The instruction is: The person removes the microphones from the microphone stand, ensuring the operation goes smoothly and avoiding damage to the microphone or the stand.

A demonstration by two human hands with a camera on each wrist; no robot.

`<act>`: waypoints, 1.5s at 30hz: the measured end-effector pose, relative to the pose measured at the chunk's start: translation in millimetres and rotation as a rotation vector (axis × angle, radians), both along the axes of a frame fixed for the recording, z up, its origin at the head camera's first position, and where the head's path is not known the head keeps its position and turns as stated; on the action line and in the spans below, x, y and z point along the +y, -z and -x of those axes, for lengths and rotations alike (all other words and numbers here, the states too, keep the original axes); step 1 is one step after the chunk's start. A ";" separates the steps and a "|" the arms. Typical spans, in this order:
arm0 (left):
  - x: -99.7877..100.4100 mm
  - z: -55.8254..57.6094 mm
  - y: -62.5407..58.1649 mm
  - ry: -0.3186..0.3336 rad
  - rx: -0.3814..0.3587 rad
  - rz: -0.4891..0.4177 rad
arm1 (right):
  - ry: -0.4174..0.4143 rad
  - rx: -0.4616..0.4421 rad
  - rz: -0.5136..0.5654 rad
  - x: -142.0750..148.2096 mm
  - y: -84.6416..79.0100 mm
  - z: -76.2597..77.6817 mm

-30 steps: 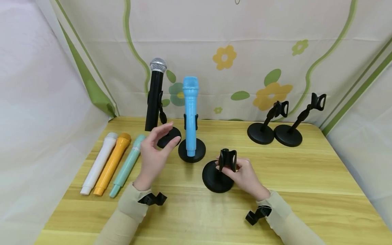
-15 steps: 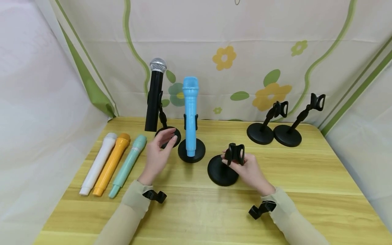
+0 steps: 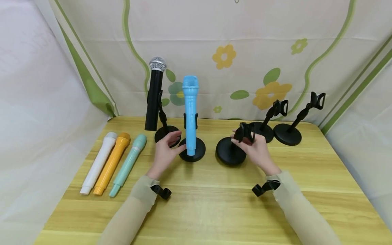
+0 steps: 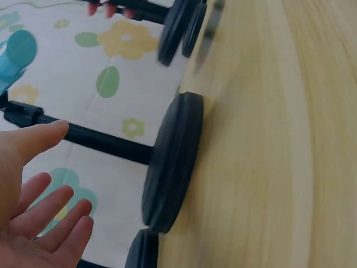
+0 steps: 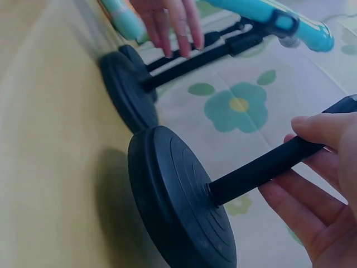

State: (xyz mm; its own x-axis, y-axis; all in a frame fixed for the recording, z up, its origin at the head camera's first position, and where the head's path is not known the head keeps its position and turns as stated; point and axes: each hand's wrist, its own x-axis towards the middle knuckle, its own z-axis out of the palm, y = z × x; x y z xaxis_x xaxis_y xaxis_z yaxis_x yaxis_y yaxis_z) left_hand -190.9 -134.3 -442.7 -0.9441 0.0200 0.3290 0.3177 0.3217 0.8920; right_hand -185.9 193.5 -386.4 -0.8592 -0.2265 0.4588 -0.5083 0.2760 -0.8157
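Note:
My right hand (image 3: 259, 152) pinches the pole of a black microphone stand (image 3: 230, 156) with thumb and fingers. This stand's clip is bare, and in the right wrist view its round base (image 5: 181, 201) shows close over the table with a shadow beside it. Left of it, a light blue microphone (image 3: 190, 117) sits upright in the clip of another stand (image 3: 199, 152). Beside that stand is my left hand (image 3: 163, 154), fingers relaxed and holding nothing. The left wrist view has its thumb overlapping the blue microphone's stand pole (image 4: 111, 146).
A black microphone (image 3: 154, 98) with a silver head leans in a stand at the back left. White (image 3: 98, 165), orange (image 3: 112, 163) and mint green (image 3: 128, 166) microphones lie at the left. Two bare stands (image 3: 287, 134) stand at the back right, before a flowered curtain (image 3: 196, 34).
My right hand has carried the bare stand away from me and to the right, nearer the back stands. My left hand has moved right and closer to the blue microphone's stand.

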 end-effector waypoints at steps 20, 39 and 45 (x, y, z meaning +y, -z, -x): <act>19.6 18.9 5.9 0.036 -0.025 -0.052 | 0.111 -0.125 -0.061 5.5 -20.0 69.7; 18.2 36.5 4.4 0.068 -0.088 -0.101 | 0.136 -0.247 0.042 26.4 37.4 128.4; 16.3 37.6 4.5 0.089 -0.065 -0.095 | 0.122 -0.290 0.060 21.9 25.5 122.8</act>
State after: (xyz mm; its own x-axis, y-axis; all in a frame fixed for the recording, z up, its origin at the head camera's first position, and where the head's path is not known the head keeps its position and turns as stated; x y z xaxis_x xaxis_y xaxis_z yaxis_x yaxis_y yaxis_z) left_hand -228.4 -118.0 -447.2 -0.9593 0.0762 0.2718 0.2819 0.2082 0.9366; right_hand -308.7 215.4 -412.0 -0.9754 -0.0932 0.2000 -0.2180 0.2674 -0.9386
